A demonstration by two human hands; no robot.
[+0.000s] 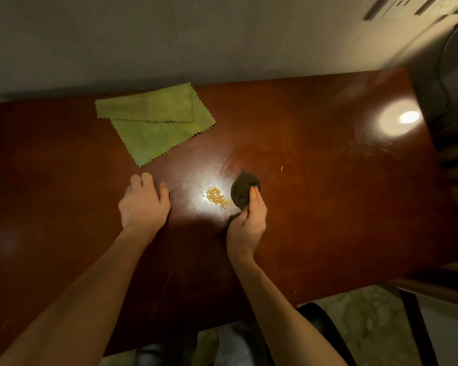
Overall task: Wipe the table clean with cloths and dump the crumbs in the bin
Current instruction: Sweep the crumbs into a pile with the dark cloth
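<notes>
1. Nearest me, my right hand is curled round the dark cloth, which is bunched into a soft wad at 3 o'clock of the crumbs and pressed to the table.
2. My left hand lies flat and open on the wood at 9 o'clock of the pile, holding nothing.
3. The crumbs lie heaped between the hands. I judge them light and loose, apt to scatter, so a slow sweep suits them.
4. One stray crumb sits apart at 2 o'clock.
5. Farthest, at 11 o'clock, the green cloth lies folded flat. It looks limp and light, I reckon — best pinched at a zigzag corner. No bin is in sight.
</notes>
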